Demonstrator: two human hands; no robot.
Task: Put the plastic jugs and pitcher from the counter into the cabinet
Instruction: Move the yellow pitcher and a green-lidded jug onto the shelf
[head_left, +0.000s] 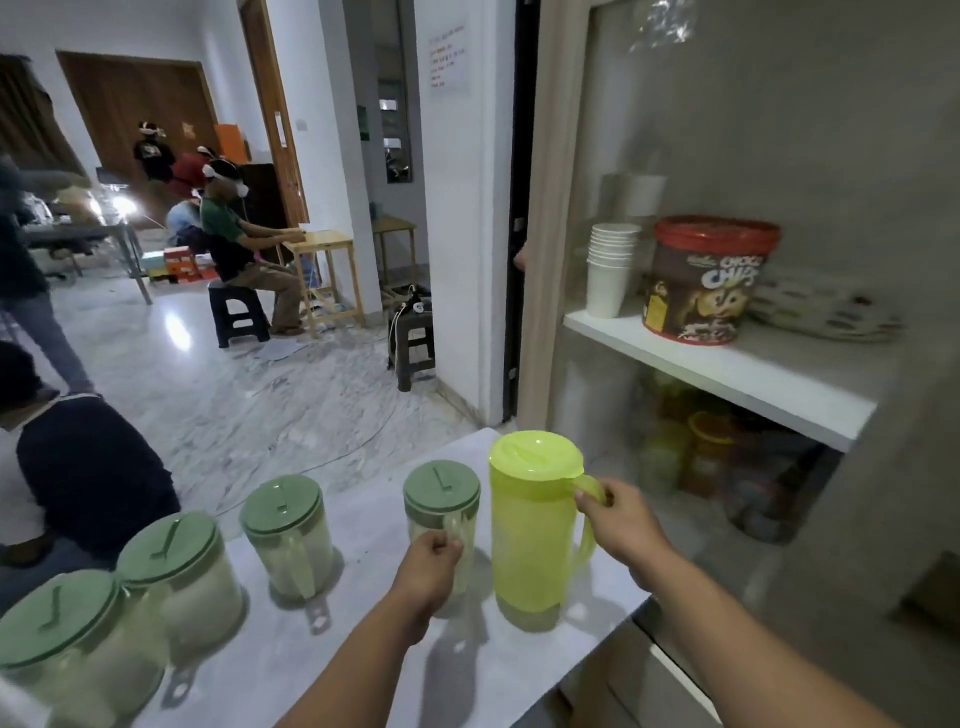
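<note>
A tall yellow-green pitcher (535, 525) stands on the white counter (467, 675) near its right edge. My right hand (621, 525) is closed around its handle. Just left of it is a clear jug with a green lid (441, 493), and my left hand (428, 569) grips that jug's handle. Three more green-lidded jugs line up to the left: one in the middle (288, 535), one further left (176, 566) and one at the near left corner (67, 639). The cabinet (727, 364) stands open on the right.
The cabinet's white shelf (727, 374) carries a stack of paper cups (610, 270), a chocolate cereal tub (704, 280) and plates. Jars and containers fill the space below the shelf. Several people sit and stand in the room at the left, beyond the counter.
</note>
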